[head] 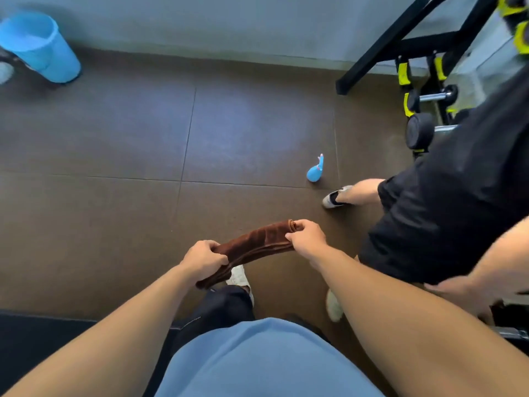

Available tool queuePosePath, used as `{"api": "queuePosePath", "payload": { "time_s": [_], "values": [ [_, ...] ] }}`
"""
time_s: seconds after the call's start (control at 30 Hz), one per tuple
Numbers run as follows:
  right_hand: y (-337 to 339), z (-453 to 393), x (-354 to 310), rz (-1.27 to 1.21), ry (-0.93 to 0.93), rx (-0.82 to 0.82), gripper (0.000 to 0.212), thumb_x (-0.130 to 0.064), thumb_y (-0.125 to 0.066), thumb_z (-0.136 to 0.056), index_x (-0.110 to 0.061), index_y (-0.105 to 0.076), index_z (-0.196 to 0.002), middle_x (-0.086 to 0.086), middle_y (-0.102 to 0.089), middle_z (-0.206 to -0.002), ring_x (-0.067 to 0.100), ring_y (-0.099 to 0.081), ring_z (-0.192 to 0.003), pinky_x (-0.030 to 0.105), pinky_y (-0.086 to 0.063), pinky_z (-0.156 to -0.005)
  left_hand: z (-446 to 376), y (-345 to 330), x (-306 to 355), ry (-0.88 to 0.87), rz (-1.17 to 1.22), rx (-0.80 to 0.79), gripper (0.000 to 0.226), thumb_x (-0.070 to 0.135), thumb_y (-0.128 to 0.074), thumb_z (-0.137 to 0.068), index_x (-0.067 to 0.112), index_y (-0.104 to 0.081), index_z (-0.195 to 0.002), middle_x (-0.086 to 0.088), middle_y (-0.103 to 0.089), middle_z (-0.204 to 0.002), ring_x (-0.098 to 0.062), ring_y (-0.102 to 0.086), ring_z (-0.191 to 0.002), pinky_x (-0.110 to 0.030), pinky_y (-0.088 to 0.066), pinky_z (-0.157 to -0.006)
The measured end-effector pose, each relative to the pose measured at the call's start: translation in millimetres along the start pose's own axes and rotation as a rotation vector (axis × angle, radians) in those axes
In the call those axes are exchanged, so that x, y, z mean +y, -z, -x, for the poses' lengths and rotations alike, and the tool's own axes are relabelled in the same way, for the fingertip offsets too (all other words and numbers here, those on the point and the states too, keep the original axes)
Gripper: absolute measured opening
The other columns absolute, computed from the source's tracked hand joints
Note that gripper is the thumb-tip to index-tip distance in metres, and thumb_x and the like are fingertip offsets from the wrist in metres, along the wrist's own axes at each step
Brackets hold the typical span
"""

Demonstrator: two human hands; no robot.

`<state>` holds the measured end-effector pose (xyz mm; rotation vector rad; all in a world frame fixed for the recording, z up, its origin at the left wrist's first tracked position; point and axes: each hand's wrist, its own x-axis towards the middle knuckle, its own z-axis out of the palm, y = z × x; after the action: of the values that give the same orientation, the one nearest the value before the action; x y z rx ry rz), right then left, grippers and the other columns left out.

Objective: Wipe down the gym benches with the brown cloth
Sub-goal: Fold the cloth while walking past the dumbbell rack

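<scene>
Fingers [216,255] grip brown cloth [254,245] ends.

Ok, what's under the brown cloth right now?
Brown floor tiles and a white shoe, part covered by the brown cloth stretched between left hand and right hand.

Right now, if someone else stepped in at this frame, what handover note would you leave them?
Left hand grips one end of the brown cloth; right hand grips the other end, the cloth bunched lengthwise between them above the floor.
Blue spray bottle stands on the floor ahead; blue bucket far left.
A second person stands close on the right.
Done: cloth in hand. Left: no wiping shows yet; a dark padded edge, possibly a bench, lies at lower left.
</scene>
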<state>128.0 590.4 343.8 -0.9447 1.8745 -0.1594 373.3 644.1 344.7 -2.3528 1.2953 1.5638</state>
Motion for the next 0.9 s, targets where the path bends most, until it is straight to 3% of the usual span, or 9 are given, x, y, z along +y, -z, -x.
{"api": "queuePosePath", "payload": {
  "time_s": [0.07,0.17,0.23,0.37,0.5,0.57,0.7,0.83,0.9],
  "values": [
    [-5,-18,-31,0.017,0.008,0.002,0.031,-0.02,-0.072,-0.097,-0.021,-0.069,-0.128,0.004,-0.071,-0.125,0.023,-0.06,-0.105,0.025,-0.041,-0.085,-21,26,8,-0.001,-0.007,-0.007,0.022,0.023,-0.076,-0.08,0.024,-0.072,-0.102,-0.003,-0.075,-0.096,-0.02,-0.069,-0.085,-0.03,-0.057,-0.073],
    [-3,-45,-71,0.009,0.005,0.019,0.034,-0.024,-0.069,-0.101,-0.021,-0.066,-0.134,0.005,-0.069,-0.131,0.025,-0.063,-0.118,0.027,-0.044,-0.09,-51,56,28,-0.009,-0.023,-0.041,0.032,0.018,-0.078,-0.085,0.024,-0.065,-0.113,-0.003,-0.07,-0.103,-0.018,-0.066,-0.081,-0.024,-0.05,-0.049],
    [2,-61,-88,-0.023,-0.015,0.024,0.035,-0.024,-0.066,-0.103,-0.02,-0.063,-0.138,0.004,-0.068,-0.132,0.025,-0.062,-0.12,0.028,-0.043,-0.09,-69,71,48,-0.02,-0.039,-0.081,0.037,0.013,-0.077,-0.086,0.028,-0.058,-0.114,-0.004,-0.067,-0.106,-0.021,-0.066,-0.084,-0.027,-0.052,-0.044],
    [23,-100,-107,-0.102,-0.078,0.082,0.031,-0.024,-0.065,-0.104,-0.019,-0.064,-0.135,0.005,-0.068,-0.132,0.025,-0.061,-0.12,0.03,-0.042,-0.093,-112,87,93,-0.058,-0.101,-0.098,0.042,0.01,-0.078,-0.084,0.029,-0.062,-0.119,-0.004,-0.069,-0.108,-0.026,-0.069,-0.093,-0.044,-0.065,-0.07],
    [57,-142,-111,-0.186,-0.156,0.155,0.033,-0.022,-0.063,-0.105,-0.02,-0.063,-0.138,0.005,-0.067,-0.135,0.027,-0.061,-0.123,0.037,-0.048,-0.102,-159,91,153,-0.119,-0.167,-0.058,0.04,0.012,-0.077,-0.084,0.027,-0.067,-0.119,-0.001,-0.072,-0.107,-0.015,-0.068,-0.083,-0.024,-0.057,-0.055],
    [77,-165,-111,-0.238,-0.192,0.17,0.034,-0.019,-0.063,-0.105,-0.02,-0.062,-0.139,0.005,-0.066,-0.137,0.027,-0.06,-0.126,0.039,-0.049,-0.106,-182,89,190,-0.133,-0.22,-0.038,0.034,0.017,-0.077,-0.085,0.027,-0.068,-0.116,0.001,-0.072,-0.106,-0.016,-0.067,-0.086,-0.02,-0.049,-0.058],
    [122,-216,-109,-0.326,-0.254,0.197,0.036,-0.015,-0.062,-0.105,-0.021,-0.061,-0.141,0.005,-0.064,-0.14,0.027,-0.06,-0.129,0.04,-0.05,-0.107,-229,78,269,-0.117,-0.289,0.007,0.023,0.027,-0.078,-0.085,0.024,-0.072,-0.107,-0.001,-0.075,-0.107,-0.022,-0.068,-0.099,-0.03,-0.055,-0.079],
    [168,-276,-102,-0.389,-0.322,0.226,0.037,-0.016,-0.063,-0.105,-0.019,-0.061,-0.142,0.005,-0.066,-0.138,0.025,-0.062,-0.125,0.034,-0.05,-0.101,-280,58,348,-0.124,-0.28,-0.046,0.018,0.025,-0.076,-0.09,0.025,-0.066,-0.104,0.002,-0.069,-0.098,-0.017,-0.063,-0.087,-0.023,-0.045,-0.06],
    [184,-316,-95,-0.395,-0.335,0.238,0.036,-0.016,-0.065,-0.104,-0.016,-0.063,-0.14,0.007,-0.068,-0.135,0.025,-0.064,-0.123,0.032,-0.049,-0.098,-310,45,382,-0.138,-0.285,-0.04,0.019,0.021,-0.077,-0.088,0.027,-0.066,-0.102,0.004,-0.068,-0.092,-0.018,-0.063,-0.086,-0.026,-0.045,-0.066]
  ]
}}
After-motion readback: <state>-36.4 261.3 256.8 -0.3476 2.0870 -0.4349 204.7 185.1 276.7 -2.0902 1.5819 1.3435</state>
